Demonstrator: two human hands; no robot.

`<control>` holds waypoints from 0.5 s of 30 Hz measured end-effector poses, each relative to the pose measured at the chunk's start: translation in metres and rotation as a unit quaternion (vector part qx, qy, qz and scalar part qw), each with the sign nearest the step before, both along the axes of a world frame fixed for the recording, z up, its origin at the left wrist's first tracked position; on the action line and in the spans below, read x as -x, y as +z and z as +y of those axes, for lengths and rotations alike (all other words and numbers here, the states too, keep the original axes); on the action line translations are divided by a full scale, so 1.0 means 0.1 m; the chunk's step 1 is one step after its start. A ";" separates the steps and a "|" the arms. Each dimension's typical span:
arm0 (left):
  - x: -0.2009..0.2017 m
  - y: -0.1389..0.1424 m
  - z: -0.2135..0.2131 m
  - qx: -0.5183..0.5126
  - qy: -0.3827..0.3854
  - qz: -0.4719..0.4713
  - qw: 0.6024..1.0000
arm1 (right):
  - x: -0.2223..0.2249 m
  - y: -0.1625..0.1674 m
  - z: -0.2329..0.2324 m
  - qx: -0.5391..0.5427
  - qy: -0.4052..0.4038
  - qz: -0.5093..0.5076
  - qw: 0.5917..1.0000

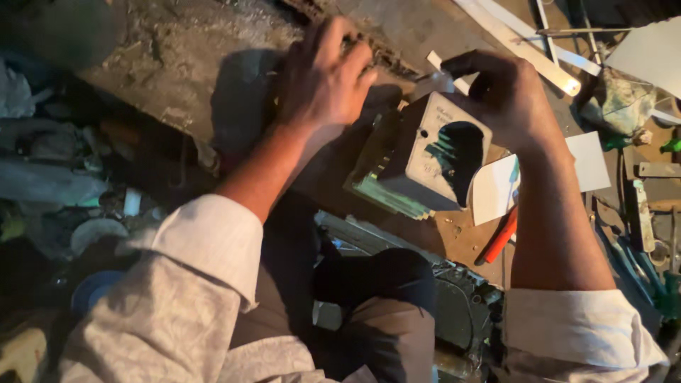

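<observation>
The grey box [433, 152], a casing with a dark arched opening and greenish layered parts at its 8 o'clock side, sits tilted at centre frame above the knees; the right hand [507, 96] curls over its top corner at 1 o'clock, fingers closed on the edge; the left hand [323, 78] rests at 10 o'clock, fingers bent on the far side, what it grips hidden; a white card [496, 188] and red tool [502, 237] lie at 4 o'clock, white strips [525, 50] at 1 o'clock; held by one corner, the box could tip and slide off onto the cluttered bench [461, 237].
</observation>
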State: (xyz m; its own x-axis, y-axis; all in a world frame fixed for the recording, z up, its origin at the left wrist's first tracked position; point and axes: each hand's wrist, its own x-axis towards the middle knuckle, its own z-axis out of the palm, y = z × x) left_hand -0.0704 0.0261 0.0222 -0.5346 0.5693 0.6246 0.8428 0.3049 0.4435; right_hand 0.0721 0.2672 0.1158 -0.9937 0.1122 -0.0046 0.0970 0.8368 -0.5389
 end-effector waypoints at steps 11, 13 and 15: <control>-0.18 -0.10 -0.06 0.055 0.001 0.058 0.997 | 0.24 -0.15 1.07 -0.314 0.005 0.244 0.917; -0.18 -0.05 -0.04 0.072 -0.006 0.021 0.997 | 0.35 -0.25 1.20 -0.273 0.012 0.255 0.928; -0.19 -0.03 -0.05 0.083 -0.015 0.004 0.996 | 0.55 -0.37 1.33 -0.259 0.012 0.258 0.931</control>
